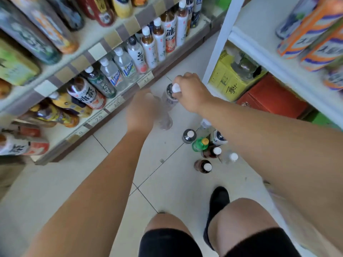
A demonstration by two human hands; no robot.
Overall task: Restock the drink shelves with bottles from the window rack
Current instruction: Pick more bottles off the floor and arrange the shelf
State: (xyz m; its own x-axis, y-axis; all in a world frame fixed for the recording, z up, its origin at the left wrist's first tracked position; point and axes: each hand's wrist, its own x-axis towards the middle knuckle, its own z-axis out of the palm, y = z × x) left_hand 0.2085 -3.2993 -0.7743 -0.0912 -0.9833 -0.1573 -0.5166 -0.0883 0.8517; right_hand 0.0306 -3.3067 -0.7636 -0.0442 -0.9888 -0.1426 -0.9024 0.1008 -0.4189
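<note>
Head view. Right hand [189, 89]: fingers curled down over the white cap [176, 88] of a clear bottle [168, 101], gripping it at the neck. The bottle hangs tilted above the tiled floor [163, 184], base lowest, not resting on anything.

Left hand [143, 110]: just left of the clear bottle, against its lower body. Motion blur; cannot tell whether the fingers close round it or only touch it.

Drink shelves [81, 61]: left of the clear bottle, tiers packed with tea and water bottles leaning outward. Price tag reading 45 [146, 79] on the bottom shelf edge, just up-left of the clear bottle.

Floor bottles [188, 136]: standing group below and right of the clear bottle, partly under the right forearm. Mostly white caps, some dark contents; one green bottle with a yellow cap [199, 144] among them.

White rack [220, 43]: right of the clear bottle. Yellow carton [228, 80] and red carton [274, 97] sit on its bottom tier.

Bare knees and a black shoe [219, 197]: well below the clear bottle, at frame bottom.
</note>
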